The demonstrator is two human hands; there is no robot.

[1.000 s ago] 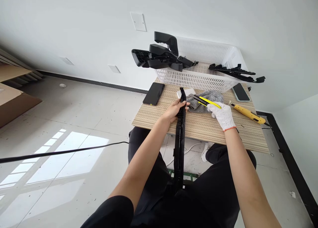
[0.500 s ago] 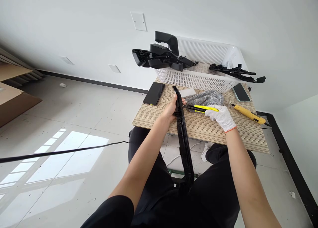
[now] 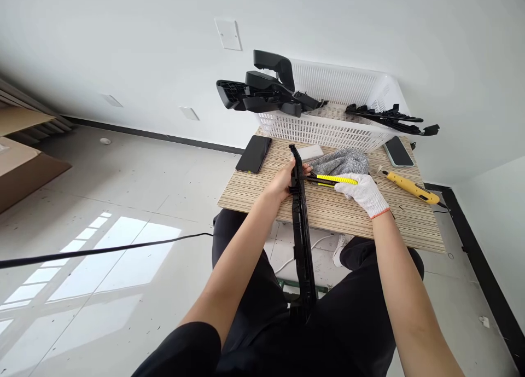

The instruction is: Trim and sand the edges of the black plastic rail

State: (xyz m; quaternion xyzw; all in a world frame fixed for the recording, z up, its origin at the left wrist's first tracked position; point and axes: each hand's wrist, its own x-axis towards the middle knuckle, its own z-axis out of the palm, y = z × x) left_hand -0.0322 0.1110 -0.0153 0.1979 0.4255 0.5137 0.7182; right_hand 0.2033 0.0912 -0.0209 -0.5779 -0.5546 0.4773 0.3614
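My bare left hand (image 3: 285, 180) is closed around the upper part of a long black plastic strip (image 3: 301, 240) that runs from the table down to my lap. My right hand (image 3: 363, 192), in a white knit glove, grips a yellow and black utility knife (image 3: 332, 179). The knife points left, its tip touching the strip just beside my left fingers. A grey glove (image 3: 342, 161) lies on the table right behind the knife.
A small striped wooden table (image 3: 328, 213) carries a white plastic basket (image 3: 328, 128) with black plastic parts (image 3: 266, 90) resting on its rim, two phones (image 3: 255, 154) (image 3: 396, 151), a second yellow knife (image 3: 412, 187) and a white block (image 3: 311, 151). A black cable (image 3: 102, 251) crosses the floor at left.
The knife has swung from pointing up-left to lying level against the strip. My left hand tilted the strip's top leftward, then brought it nearly upright again.
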